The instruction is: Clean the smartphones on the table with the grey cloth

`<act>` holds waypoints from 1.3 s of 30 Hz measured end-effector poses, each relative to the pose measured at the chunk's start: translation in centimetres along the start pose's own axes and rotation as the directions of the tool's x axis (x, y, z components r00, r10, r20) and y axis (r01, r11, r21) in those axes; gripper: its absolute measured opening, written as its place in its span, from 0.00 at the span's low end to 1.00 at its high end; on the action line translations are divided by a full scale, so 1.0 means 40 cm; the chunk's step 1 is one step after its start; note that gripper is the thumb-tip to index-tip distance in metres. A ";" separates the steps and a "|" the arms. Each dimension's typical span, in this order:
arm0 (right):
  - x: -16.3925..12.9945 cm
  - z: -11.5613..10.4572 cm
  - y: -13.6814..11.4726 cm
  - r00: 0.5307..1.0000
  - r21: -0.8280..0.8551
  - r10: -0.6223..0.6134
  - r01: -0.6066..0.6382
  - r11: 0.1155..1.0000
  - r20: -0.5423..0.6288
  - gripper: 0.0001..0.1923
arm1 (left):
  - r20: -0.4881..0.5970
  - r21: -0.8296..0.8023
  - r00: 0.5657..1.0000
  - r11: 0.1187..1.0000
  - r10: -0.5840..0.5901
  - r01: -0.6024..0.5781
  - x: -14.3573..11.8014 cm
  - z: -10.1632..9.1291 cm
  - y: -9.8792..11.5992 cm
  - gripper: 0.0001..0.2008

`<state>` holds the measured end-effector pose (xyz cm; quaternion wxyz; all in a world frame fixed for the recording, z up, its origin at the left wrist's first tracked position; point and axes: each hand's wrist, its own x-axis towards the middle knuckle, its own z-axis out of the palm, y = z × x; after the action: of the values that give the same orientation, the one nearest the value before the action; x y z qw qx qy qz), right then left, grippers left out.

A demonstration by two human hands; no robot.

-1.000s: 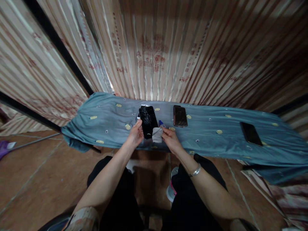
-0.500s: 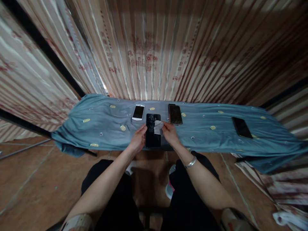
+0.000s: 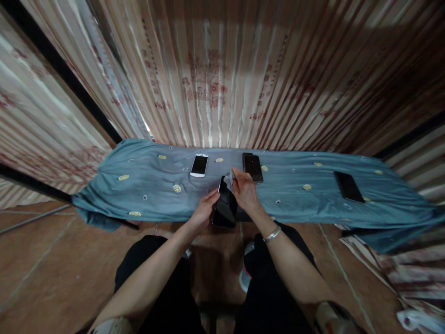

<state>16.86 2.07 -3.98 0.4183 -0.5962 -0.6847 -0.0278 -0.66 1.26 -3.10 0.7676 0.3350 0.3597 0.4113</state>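
My left hand (image 3: 206,208) grips the left edge of a black smartphone (image 3: 225,207), which is tilted over the front edge of the cloth-covered table. In my right hand (image 3: 244,187) a small grey-white cloth (image 3: 229,179) is pinched between the fingers. The cloth touches the phone's upper edge. Behind the held phone, a white phone with a dark screen (image 3: 199,165) lies to the left. To the right, just beyond my right hand, lies a dark phone (image 3: 253,167) that overlaps another dark item, mostly hidden under it.
A blue-green cloth (image 3: 160,181) with yellow patterns covers the narrow table. Another black phone (image 3: 349,186) lies far right. Pleated curtains (image 3: 208,111) hang right behind the table, and dark poles (image 3: 86,111) slant at the sides. My knees are below the front edge.
The held phone has turned from lying flat to the camera to a tilt, and come slightly nearer. My right hand has moved the cloth from the screen's middle to its upper edge.
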 end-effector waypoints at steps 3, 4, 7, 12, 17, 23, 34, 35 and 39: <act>0.006 0.001 -0.003 1.000 -0.006 -0.020 0.020 1.000 -0.013 0.20 | -0.016 0.011 1.000 1.000 0.001 -0.001 0.000 0.000 -0.002 0.13; 0.007 0.001 -0.006 0.999 -0.016 -0.032 0.032 0.999 0.006 0.19 | -0.018 0.013 1.000 1.000 0.002 -0.001 0.000 0.000 -0.002 0.13; 0.006 0.002 -0.025 0.993 -0.047 -0.078 0.082 0.995 0.094 0.17 | -0.035 0.010 0.999 1.000 0.003 -0.003 0.004 -0.004 -0.006 0.11; -0.011 0.015 -0.069 0.963 -0.024 -0.176 0.185 0.982 0.206 0.24 | -0.109 -0.053 0.994 0.998 0.020 -0.026 0.019 -0.014 -0.015 0.05; -0.036 0.032 -0.107 0.940 0.045 -0.245 0.241 0.970 0.238 0.25 | -0.149 -0.198 0.989 0.979 0.014 -0.044 0.031 -0.008 0.002 0.12; -0.068 0.040 -0.146 0.913 0.109 -0.305 0.286 0.952 0.269 0.23 | -0.210 -0.241 0.977 0.970 -0.034 -0.018 0.032 -0.019 0.048 0.19; -0.117 0.050 -0.178 0.868 0.161 -0.464 0.440 0.884 0.177 0.24 | -0.224 -0.317 0.971 0.948 -0.086 0.011 0.011 -0.020 0.127 0.26; -0.118 0.048 -0.177 0.864 0.152 -0.475 0.454 0.878 0.166 0.23 | -0.227 -0.322 0.970 0.947 -0.083 0.006 0.016 -0.025 0.126 0.24; -0.115 0.035 -0.161 0.867 0.129 -0.473 0.457 0.880 0.158 0.21 | -0.228 -0.314 0.973 0.949 -0.046 -0.029 0.035 -0.048 0.122 0.23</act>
<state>10.41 -2.66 -4.72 0.3596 -0.3947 -0.8444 -0.0425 -3.60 5.03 -0.50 0.7655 0.1561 0.3783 0.4965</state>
